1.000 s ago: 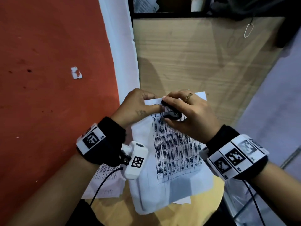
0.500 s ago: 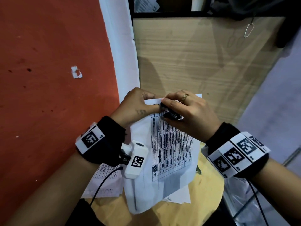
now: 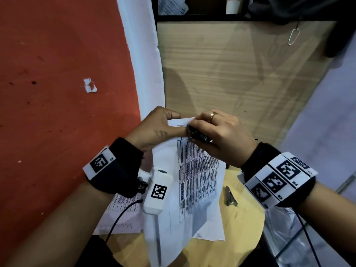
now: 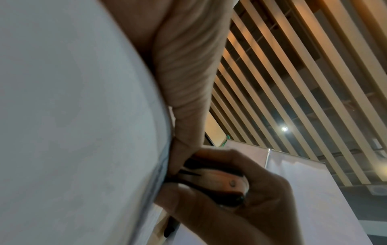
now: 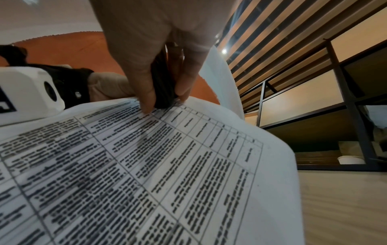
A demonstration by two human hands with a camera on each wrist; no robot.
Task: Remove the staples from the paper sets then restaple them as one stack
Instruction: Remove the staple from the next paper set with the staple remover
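A printed paper set (image 3: 196,180) hangs curled above the round table. My left hand (image 3: 159,126) pinches its top left corner, thumb on the front. My right hand (image 3: 221,135) grips a black staple remover (image 3: 197,135) whose tip sits on the paper's top edge, right beside the left thumb. The left wrist view shows the paper's blank back (image 4: 73,116), the remover (image 4: 220,179) at the sheet's edge and the right hand's fingers (image 4: 240,215) around it. In the right wrist view the remover (image 5: 163,86) is squeezed between thumb and fingers over the printed table (image 5: 146,165). The staple itself is hidden.
More printed sheets (image 3: 123,212) lie on the yellow wooden table (image 3: 244,228), some under the held set (image 3: 210,230). A small metal stapler-like tool (image 3: 231,196) lies on the table at the right. A red wall (image 3: 57,93) stands left, a wooden panel (image 3: 231,74) behind.
The held paper set has curled in and swung left, uncovering the small metal tool on the table. Both hands stay at the top corner, the right one shifted slightly left.
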